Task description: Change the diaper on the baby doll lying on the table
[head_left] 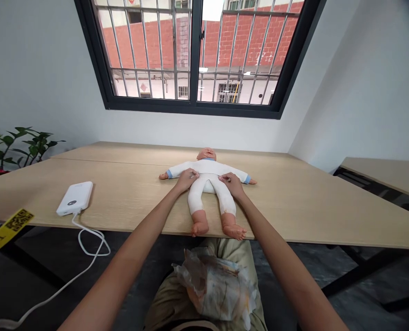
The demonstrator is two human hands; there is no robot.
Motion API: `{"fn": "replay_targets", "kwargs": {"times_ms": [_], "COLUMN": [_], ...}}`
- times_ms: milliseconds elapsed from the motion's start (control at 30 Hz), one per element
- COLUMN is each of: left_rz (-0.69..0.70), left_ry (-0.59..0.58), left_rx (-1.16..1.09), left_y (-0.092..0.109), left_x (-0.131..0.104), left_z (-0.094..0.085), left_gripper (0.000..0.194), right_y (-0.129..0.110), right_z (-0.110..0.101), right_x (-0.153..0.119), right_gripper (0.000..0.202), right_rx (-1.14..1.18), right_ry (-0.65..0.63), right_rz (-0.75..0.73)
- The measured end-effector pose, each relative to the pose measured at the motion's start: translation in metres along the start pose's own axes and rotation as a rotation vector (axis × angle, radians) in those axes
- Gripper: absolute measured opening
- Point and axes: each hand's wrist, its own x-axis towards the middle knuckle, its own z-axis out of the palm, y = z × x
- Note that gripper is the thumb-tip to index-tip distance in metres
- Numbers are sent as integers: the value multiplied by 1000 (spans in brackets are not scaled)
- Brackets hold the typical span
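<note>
A baby doll [209, 168] lies on its back on the wooden table, head toward the window and bare feet at the front edge. It wears a white top with blue cuffs and white leggings. My left hand [188, 179] is at the left side of its waist, fingers pinched on the white clothing. At the right side of the waist, my right hand [231, 182] pinches the clothing too. Both hands are small in view, so the exact fold between the fingertips is hard to make out.
A white power bank [75, 197] with a white cable lies on the table [132, 197] at the left. A crumpled plastic bag [221, 287] rests on my lap. Plants [28, 145] stand at the far left, and another table [387, 174] is at the right.
</note>
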Motion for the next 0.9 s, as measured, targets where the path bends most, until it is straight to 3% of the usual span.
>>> {"fn": "replay_targets", "kwargs": {"times_ms": [167,467,733,900], "left_rz": [-108,27,68,113], "left_ry": [8,-86,-10,3], "left_rx": [-82,41,9,83], "left_y": [-5,-5,2,7], "left_x": [-1,3,0,3], "left_z": [-4,-1,-3,-4], "left_gripper": [17,6,6,5], "right_y": [-3,2,0,-9], "right_z": [-5,-1,-2,-5], "right_x": [-5,0,-1,0], "right_gripper": [23,11,16,19], "right_rx": [160,32,27,43], "right_ry": [-52,-69,57,53], "right_rz": [58,0,-13,-6]}}
